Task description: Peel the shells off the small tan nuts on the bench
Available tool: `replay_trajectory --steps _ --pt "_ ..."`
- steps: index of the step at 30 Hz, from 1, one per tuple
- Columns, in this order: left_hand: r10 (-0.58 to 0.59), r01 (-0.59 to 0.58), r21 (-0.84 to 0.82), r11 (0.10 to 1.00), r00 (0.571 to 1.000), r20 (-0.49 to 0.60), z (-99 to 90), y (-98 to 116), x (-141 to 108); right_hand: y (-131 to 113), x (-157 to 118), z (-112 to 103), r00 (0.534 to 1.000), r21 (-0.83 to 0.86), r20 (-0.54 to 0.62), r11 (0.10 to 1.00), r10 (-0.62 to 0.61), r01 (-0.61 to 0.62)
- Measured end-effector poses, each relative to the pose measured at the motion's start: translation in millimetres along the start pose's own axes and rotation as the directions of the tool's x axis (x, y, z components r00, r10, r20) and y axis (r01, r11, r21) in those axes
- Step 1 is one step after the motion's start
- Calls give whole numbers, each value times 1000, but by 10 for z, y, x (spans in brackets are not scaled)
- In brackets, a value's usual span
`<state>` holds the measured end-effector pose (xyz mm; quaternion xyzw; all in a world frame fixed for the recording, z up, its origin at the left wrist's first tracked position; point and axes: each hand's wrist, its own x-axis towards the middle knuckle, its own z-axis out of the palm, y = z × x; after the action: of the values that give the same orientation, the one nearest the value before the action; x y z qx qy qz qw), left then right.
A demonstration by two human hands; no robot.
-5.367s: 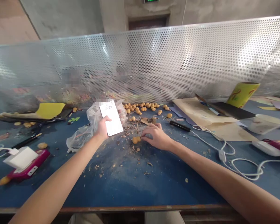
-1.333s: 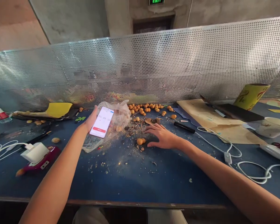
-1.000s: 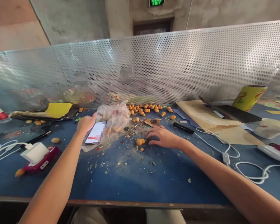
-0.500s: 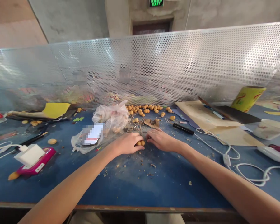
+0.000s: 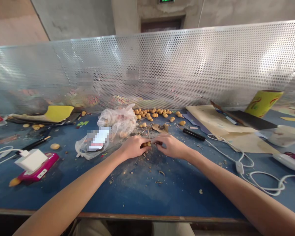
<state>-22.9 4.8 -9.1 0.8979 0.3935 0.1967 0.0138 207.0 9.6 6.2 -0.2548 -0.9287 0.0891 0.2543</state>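
Over the middle of the blue table, my left hand (image 5: 135, 146) is closed around a small yellow-brown round fruit (image 5: 147, 144), which looks like a longan. My right hand (image 5: 170, 146) faces it from the right, with thumb and fingers bent toward each other. Something small and dark brown shows at its fingertips, too small to name. The two hands' fingertips nearly meet. Behind them are a dry brown leaf (image 5: 161, 128) and thin twigs. A row of similar longans (image 5: 154, 113) lies farther back, with a crumpled clear plastic bag (image 5: 118, 118) at their left.
A phone (image 5: 99, 139) rests on the bag. Left are a pink power strip (image 5: 43, 168) with a white charger and a loose longan (image 5: 54, 146). Right are a black tube (image 5: 194, 134), white cable, brown paper (image 5: 226, 131) and a yellow roll (image 5: 263, 103). A perforated metal screen (image 5: 162, 68) stands behind.
My left hand's fingers have curled further around the longan and raised it slightly. The right hand's fingers have drawn in, with a dark bit now showing at their tips.
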Motion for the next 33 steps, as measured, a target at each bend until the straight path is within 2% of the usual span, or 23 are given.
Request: replay_trajectory --steps 4,11,21,24,28,33 --pt "-44 44 26 999 999 3 -18 9 -12 9 -14 -21 1000 13 2 1000 15 -15" --pt "-26 23 48 999 997 68 -65 11 -4 -35 12 66 999 47 5 998 45 -45" --pt "8 -4 -37 999 994 113 -80 -21 13 -57 -15 66 996 98 9 991 89 -89" --pt "-16 15 3 1000 992 129 -96 28 7 -80 -13 54 992 103 23 987 122 -123" --pt "-82 71 83 994 987 137 -99 123 -5 -92 -27 22 994 87 60 991 96 -101" --pt "-111 87 162 983 983 143 -76 207 -5 -82 -23 51 987 69 35 985 158 -160"
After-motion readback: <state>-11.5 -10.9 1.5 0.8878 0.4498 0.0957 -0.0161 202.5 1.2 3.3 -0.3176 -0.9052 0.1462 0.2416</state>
